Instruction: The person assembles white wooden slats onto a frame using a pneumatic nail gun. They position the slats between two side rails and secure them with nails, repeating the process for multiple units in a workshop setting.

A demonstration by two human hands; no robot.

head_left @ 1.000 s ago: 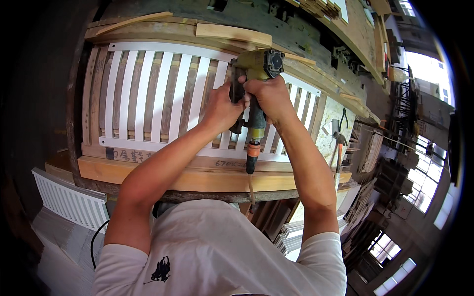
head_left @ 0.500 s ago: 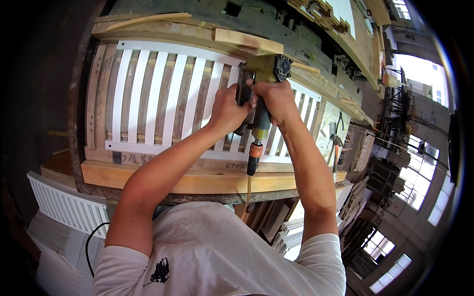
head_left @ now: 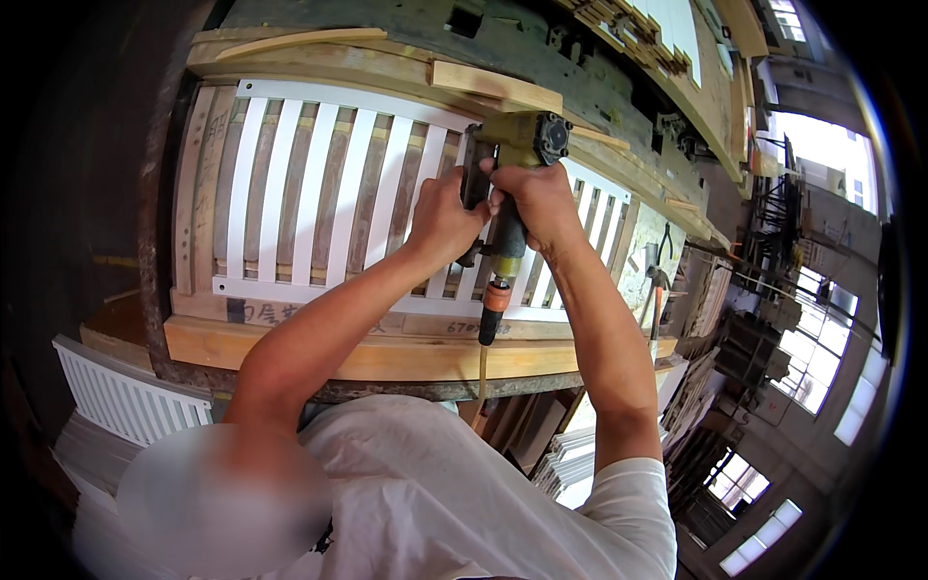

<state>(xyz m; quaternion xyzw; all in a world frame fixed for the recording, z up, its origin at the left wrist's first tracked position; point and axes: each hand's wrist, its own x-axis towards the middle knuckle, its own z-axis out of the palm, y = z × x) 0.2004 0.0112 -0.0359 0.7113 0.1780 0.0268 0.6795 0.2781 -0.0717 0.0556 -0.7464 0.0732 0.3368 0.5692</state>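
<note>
A pneumatic nail gun (head_left: 527,137) with a yellowish-green body is held over a white slatted panel (head_left: 307,193). My right hand (head_left: 543,203) wraps around its handle. With bent fingers, my left hand (head_left: 445,217) grips the dark magazine side of the same tool. An orange and black hose coupling (head_left: 495,307) hangs from the handle's near end, and a thin air hose runs down from it. The panel lies flat within a wooden frame jig (head_left: 406,360). The gun's nose and the spot beneath it are hidden from me.
On the right end of the bench lie a hammer (head_left: 657,290) and pliers (head_left: 666,240). Loose wood strips (head_left: 498,85) rest along the far rail. Another white slatted panel (head_left: 130,391) sits on a stack at the lower left. White slats (head_left: 570,464) are piled below the bench.
Both hands keep their grip on the nail gun, which stays almost in place. The bench and panel have shifted slightly to the right in view.
</note>
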